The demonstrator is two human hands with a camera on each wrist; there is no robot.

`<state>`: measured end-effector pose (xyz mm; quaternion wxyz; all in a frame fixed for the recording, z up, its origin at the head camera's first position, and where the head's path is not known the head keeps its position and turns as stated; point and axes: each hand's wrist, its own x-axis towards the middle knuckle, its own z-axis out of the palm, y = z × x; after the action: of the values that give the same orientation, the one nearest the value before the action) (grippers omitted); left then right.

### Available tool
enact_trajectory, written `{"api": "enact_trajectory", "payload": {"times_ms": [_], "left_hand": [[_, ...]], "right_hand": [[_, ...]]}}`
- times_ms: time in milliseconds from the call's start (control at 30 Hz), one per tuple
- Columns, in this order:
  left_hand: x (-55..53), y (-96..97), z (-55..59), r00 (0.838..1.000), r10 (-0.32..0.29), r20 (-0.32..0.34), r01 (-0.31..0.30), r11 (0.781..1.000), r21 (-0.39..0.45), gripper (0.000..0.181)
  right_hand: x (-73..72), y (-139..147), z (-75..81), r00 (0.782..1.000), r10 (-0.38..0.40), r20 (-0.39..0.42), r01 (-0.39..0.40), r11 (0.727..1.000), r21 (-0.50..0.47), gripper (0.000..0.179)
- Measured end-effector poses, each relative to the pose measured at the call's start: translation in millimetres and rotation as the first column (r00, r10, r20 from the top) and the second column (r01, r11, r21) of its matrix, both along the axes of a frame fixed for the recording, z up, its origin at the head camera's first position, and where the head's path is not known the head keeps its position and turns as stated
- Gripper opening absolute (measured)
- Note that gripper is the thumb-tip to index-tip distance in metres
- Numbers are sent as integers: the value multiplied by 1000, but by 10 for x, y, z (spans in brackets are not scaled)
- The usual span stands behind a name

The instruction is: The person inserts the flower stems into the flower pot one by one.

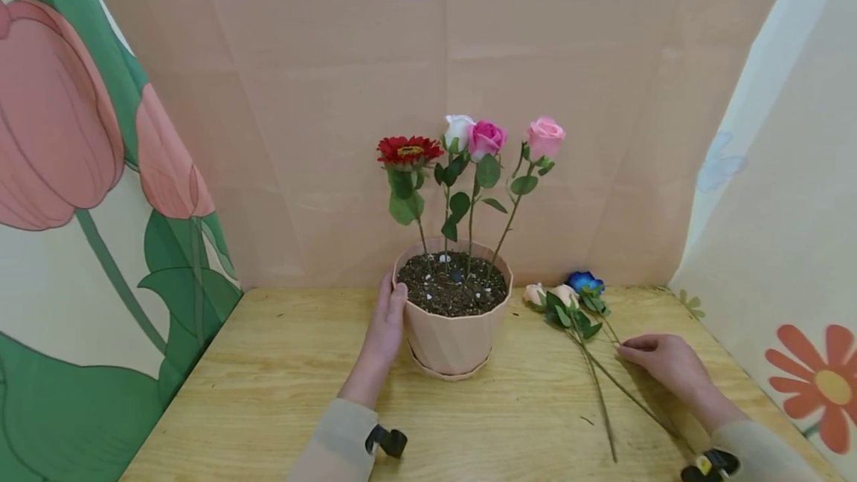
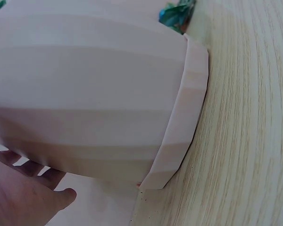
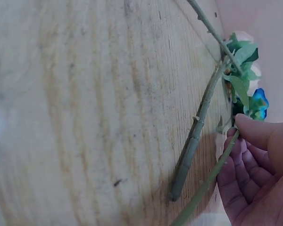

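A pale pink faceted flowerpot (image 1: 451,341) with dark soil stands on a matching saucer (image 1: 450,374). Upright in the soil are a red daisy-like flower (image 1: 410,151), a white rose (image 1: 458,130), a magenta rose (image 1: 486,140) and a light pink rose (image 1: 545,137). My left hand (image 1: 386,324) rests along the pot's left side, its thumb near the rim; the left wrist view shows the fingers (image 2: 49,176) against the wall. Right of the pot, my right hand (image 1: 669,364) pinches the stem (image 3: 212,174) of a blue rose (image 1: 585,283) between thumb and forefinger.
Two cream roses (image 1: 565,294) lie beside the blue one, their long stems (image 1: 602,400) crossing toward the front of the wooden table (image 1: 268,393). A pinkish backdrop (image 1: 321,132) rises behind the pot. Flower-printed panels flank both sides.
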<state>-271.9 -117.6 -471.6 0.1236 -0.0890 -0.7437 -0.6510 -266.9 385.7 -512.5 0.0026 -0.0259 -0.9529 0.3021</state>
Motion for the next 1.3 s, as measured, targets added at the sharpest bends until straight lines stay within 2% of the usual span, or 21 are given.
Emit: {"api": "enact_trajectory", "payload": {"times_ms": [233, 367, 533, 833, 1067, 1300], "left_hand": [[-2, 2, -11, 1000, 2, 9, -2, 1000, -10, 66], [-11, 1, -12, 1000, 4, 3, -4, 1000, -9, 64], [-23, 2, -7, 1000, -1, -12, 1, 1000, -2, 63], [-1, 6, 11, 1000, -6, -9, 6, 1000, -4, 63], [12, 3, 32, 1000, 3, -18, -3, 1000, -4, 62], [11, 3, 28, 1000, 1, -16, -1, 1000, -1, 66]], "right_hand": [[86, 16, 46, 999, -35, -26, 33, 998, -61, 47], [147, 4, 115, 998, -70, 8, 70, 985, -157, 49], [231, -4, 219, 996, -79, 51, 89, 965, -247, 62], [364, 0, 426, 996, -63, 62, 77, 961, -267, 73], [421, -126, 612, 996, -60, 61, 75, 954, -289, 82], [495, -339, 766, 997, -71, 0, 67, 937, -343, 77]]}}
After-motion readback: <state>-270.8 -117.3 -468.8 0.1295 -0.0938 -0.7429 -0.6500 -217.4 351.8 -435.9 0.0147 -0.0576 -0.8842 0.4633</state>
